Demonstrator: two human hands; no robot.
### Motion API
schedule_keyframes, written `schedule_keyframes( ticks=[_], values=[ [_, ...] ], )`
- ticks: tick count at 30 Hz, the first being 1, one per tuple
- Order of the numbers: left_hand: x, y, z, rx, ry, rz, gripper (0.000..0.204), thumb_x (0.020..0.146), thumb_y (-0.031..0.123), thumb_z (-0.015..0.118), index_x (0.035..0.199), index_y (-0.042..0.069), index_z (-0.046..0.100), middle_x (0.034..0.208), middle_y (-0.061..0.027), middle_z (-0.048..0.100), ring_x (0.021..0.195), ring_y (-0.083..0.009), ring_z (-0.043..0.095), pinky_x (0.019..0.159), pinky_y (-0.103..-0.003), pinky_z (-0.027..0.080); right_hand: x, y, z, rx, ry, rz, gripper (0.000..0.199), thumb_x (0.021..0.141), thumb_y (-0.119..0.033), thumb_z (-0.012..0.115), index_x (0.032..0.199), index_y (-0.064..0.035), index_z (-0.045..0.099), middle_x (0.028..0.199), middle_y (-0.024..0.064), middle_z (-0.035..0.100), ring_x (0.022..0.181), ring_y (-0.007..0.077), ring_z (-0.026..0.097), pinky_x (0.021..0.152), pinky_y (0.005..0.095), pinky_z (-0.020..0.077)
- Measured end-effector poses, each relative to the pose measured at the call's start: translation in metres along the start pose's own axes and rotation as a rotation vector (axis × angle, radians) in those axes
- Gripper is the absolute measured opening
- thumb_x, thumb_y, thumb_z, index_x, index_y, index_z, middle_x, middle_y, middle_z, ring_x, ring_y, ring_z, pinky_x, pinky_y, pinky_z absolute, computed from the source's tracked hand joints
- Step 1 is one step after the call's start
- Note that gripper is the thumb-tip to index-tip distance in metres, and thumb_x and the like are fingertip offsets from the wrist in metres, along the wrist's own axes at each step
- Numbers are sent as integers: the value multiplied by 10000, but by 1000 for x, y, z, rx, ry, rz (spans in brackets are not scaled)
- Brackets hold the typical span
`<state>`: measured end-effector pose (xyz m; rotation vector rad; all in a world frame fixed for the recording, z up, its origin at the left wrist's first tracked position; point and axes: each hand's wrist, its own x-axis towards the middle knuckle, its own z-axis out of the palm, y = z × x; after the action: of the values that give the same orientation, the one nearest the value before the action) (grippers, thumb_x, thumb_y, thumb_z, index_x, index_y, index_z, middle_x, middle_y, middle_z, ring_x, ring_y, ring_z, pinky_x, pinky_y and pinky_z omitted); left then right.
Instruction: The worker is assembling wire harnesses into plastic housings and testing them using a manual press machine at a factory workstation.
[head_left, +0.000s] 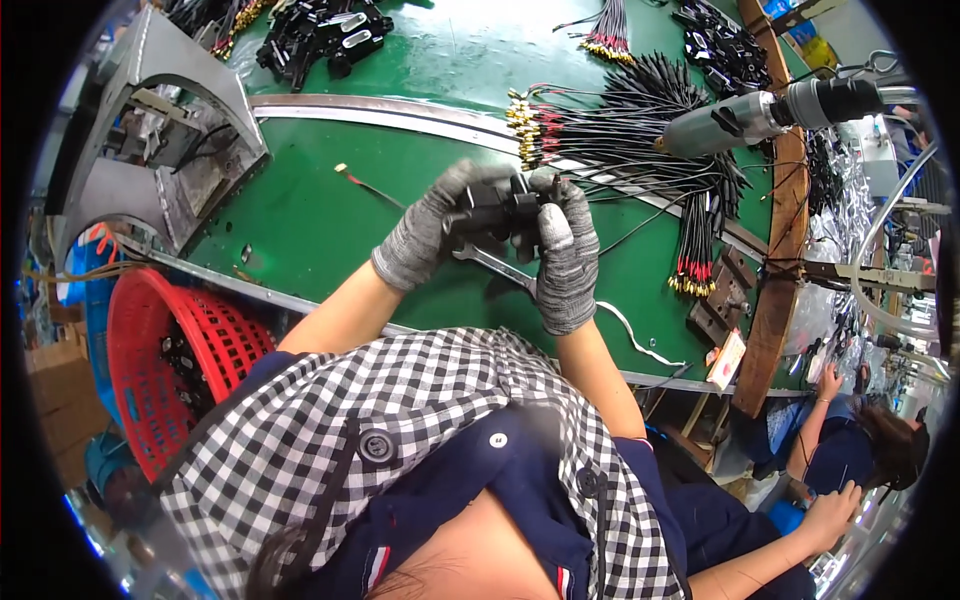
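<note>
Both hands wear grey knit gloves. My left hand [422,238] is closed around the left end of a black plastic housing [488,208] held above the green bench. My right hand [567,262] grips the housing's other end, fingertips pressed on it. Its finer details are dark and partly covered by fingers. To the left of my left hand, a thin cable [372,188] with a red strand and a small gold connector lies on the bench. Beneath the hands rests a metal wrench [498,267], its lower end hidden by my right hand. A white cord [632,330] trails beside my right wrist.
A large heap of black cables [620,125] lies behind my right hand, below a hanging power screwdriver [730,122]. Black parts [325,40] are piled far left. A grey metal stand [180,130] and red basket [165,370] are at left. Another person [850,450] sits at right.
</note>
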<state>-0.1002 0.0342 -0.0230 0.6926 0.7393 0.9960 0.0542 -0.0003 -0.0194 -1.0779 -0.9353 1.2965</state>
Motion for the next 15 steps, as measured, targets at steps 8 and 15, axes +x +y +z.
schedule_keyframes(
  ticks=[8,15],
  values=[
    [4,-22,-22,-498,-429,-439,502,842,314,554,1216,-8,462,1058,-195,588,955,-271,610,681,-304,552,9,-20,-12,-578,69,-357,237,903,-174,492,1065,-35,596,844,25,633,709,82,549,636,224,457],
    [8,-6,-1,-472,-30,-48,493,728,49,633,1180,-42,458,1123,-218,565,1016,-314,591,880,-376,511,-21,-22,-27,-665,81,-247,143,856,-150,593,878,-10,596,751,49,613,625,86,516,559,255,430]
  ],
)
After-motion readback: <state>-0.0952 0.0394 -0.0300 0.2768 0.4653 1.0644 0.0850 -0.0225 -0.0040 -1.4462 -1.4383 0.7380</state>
